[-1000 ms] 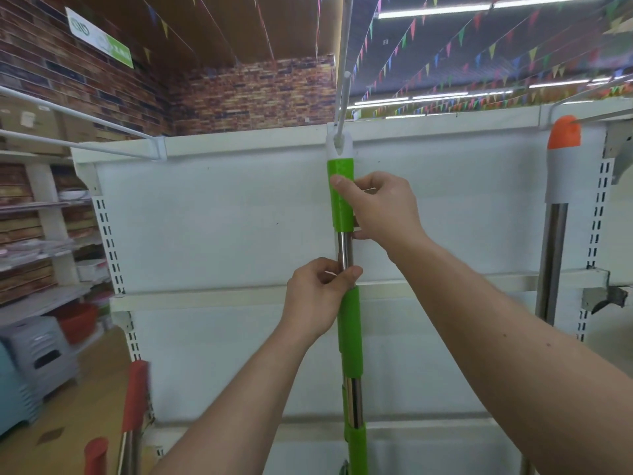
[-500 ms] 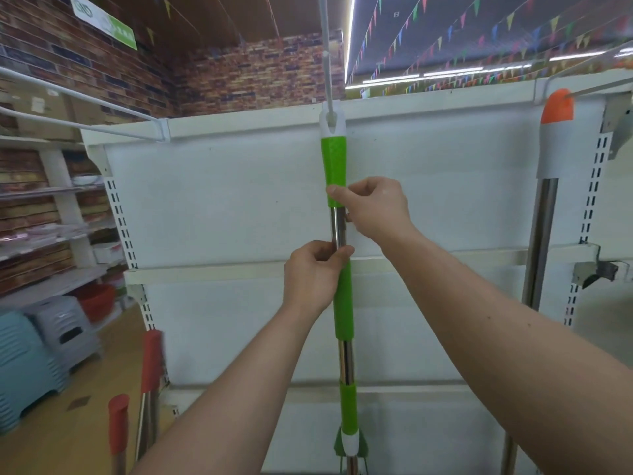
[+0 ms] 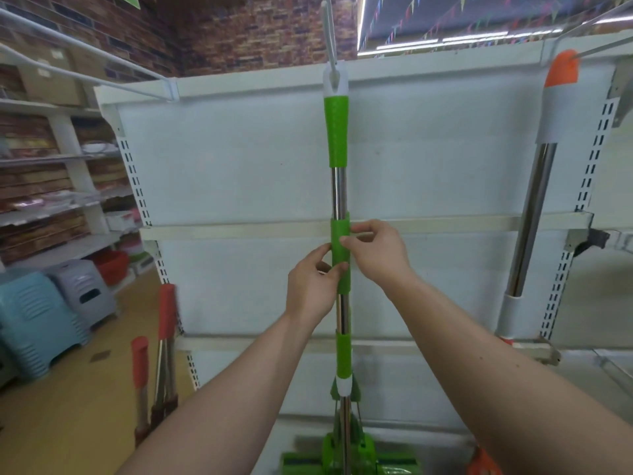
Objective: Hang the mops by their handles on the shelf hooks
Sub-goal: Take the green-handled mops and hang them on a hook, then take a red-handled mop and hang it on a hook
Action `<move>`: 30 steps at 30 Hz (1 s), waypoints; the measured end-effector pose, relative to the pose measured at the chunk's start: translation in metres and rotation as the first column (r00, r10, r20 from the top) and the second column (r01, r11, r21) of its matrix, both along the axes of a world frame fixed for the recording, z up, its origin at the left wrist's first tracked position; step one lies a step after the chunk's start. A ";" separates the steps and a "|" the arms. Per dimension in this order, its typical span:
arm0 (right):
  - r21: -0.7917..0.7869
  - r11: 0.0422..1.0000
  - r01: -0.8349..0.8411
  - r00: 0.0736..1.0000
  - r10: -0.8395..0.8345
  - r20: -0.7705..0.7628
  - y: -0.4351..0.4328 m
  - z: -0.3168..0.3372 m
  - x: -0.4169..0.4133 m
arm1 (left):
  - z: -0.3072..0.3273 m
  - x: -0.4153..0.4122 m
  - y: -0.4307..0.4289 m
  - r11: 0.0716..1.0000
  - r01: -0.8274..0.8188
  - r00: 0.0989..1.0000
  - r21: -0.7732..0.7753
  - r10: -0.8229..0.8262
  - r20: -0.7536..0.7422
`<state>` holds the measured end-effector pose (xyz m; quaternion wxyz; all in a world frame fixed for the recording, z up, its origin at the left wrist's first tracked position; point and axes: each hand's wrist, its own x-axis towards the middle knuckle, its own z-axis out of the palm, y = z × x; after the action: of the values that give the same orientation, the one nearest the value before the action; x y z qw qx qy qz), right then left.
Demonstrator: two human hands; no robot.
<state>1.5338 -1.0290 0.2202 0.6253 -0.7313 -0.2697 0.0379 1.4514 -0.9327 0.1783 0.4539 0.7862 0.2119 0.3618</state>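
Both hands pinch the green mop (image 3: pixel 337 132) at its middle green sleeve: left hand (image 3: pixel 313 286) from the left, right hand (image 3: pixel 376 253) from the right, fingertips closed on it. Its white loop end hangs on a hook (image 3: pixel 329 29) at the shelf (image 3: pixel 239 149) top edge, the pole upright against the white back panel, with bare panel on either side. Its head is cut off by the bottom edge. At far right an orange mop (image 3: pixel 555 108) hangs on another hook, its lower end partly hidden by the right arm. Two red handles (image 3: pixel 166 313) stand blurred at lower left. Three stools (image 3: pixel 37 320) sit on the floor.
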 end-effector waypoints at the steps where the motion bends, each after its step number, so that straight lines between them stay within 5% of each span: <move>1: 0.008 1.000 0.002 1.000 -0.002 -0.010 -0.001 -0.005 -0.003 | -0.006 -0.002 0.001 1.000 -0.009 1.000 0.000 0.009 -0.022; 13: 0.061 0.997 0.043 0.982 -0.030 -0.189 0.012 -0.084 -0.040 | -0.085 -0.066 0.020 0.979 -0.093 0.985 -0.182 0.064 -0.157; 30: -0.155 0.941 -0.300 0.907 0.231 -0.351 0.093 -0.174 -0.134 | -0.150 -0.232 0.096 0.873 -0.382 0.916 -0.303 0.316 -0.245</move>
<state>1.3999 -0.9359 0.0464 0.5714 -0.7315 -0.2541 0.2717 1.2193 -0.8368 0.0283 0.4893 0.6734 0.4529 0.3193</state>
